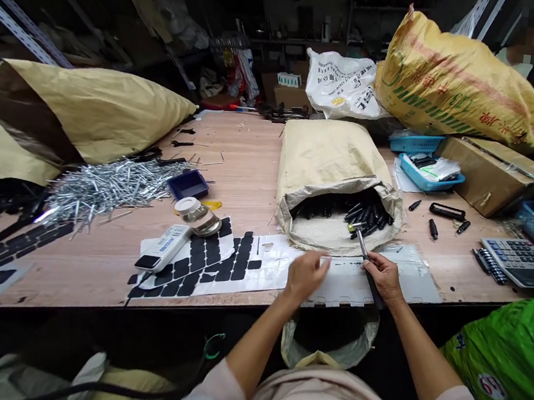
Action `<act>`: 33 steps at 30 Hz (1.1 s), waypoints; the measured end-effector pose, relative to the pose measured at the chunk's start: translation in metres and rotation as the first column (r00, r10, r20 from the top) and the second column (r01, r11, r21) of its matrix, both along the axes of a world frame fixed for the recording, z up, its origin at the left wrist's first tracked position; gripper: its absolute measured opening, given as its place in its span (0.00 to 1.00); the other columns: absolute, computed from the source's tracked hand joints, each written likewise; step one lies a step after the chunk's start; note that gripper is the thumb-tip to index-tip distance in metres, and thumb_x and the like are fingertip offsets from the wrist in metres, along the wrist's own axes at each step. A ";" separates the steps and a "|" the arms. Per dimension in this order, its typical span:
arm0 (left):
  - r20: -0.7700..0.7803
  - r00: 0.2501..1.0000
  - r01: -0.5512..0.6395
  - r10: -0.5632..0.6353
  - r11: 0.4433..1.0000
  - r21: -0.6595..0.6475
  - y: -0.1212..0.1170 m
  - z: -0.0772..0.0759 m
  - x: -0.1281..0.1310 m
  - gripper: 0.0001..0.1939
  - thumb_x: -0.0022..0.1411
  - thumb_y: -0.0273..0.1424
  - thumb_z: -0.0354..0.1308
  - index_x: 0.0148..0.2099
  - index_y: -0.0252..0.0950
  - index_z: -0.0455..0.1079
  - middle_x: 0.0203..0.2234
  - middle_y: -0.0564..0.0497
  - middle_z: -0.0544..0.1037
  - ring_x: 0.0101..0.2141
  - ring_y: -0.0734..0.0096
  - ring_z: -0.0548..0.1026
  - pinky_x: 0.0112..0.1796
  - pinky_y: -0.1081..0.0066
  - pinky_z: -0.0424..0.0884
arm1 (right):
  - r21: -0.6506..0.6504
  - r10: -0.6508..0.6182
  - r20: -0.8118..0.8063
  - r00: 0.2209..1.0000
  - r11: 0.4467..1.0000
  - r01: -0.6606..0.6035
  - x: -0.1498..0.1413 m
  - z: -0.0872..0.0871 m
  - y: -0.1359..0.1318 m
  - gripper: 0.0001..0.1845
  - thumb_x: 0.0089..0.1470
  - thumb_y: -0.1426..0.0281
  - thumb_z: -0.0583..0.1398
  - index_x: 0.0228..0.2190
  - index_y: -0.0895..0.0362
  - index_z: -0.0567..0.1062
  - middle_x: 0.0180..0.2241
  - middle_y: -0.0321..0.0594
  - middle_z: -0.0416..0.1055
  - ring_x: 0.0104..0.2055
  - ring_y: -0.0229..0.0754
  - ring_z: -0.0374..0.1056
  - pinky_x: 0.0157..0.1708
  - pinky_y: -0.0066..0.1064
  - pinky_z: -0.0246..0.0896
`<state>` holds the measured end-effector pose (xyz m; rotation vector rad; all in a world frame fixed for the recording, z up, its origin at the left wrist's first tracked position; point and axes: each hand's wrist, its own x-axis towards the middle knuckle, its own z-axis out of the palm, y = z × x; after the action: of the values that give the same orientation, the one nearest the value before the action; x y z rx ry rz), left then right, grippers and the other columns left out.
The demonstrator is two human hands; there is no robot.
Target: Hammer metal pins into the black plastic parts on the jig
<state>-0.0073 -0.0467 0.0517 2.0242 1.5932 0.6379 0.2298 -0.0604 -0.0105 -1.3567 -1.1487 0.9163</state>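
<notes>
My right hand point(385, 278) is closed round a tool with a black handle and a metal shaft point(362, 245). Its yellowish tip points at the mouth of a cream woven sack point(331, 153) lying on the table. Black tapered handle-like parts point(367, 213) fill the sack's opening. To the left, my left hand point(305, 275) hovers over the table's front edge, loosely curled, thumb and forefinger slightly apart, with nothing seen between them. Beneath both hands lies a pale flat sheet point(404, 275). Below the edge hangs another open sack point(287, 339).
Thin metal rods point(113, 184) are heaped at left beside a dark blue tray point(188, 184). Near a glass jar point(199, 216) lie sheets of black stickers point(230, 260). On the right are a calculator point(518, 253), a blue basket point(432, 178) and a cardboard box point(491, 172).
</notes>
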 end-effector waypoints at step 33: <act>-0.279 0.854 -0.464 0.439 0.886 -0.024 0.156 0.003 0.012 0.19 0.64 0.46 0.55 0.43 0.37 0.79 0.41 0.36 0.81 0.45 0.46 0.77 0.44 0.54 0.69 | -0.006 0.015 -0.015 1.000 1.000 -0.015 -0.003 0.008 -0.001 0.21 0.48 0.57 0.66 0.39 0.59 0.80 0.29 0.42 0.78 0.30 0.46 0.76 0.35 0.36 0.73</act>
<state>0.0052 0.1092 0.0542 1.7271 2.2537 0.4507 0.2267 -0.0609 -0.0025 -1.3461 -1.1467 0.9402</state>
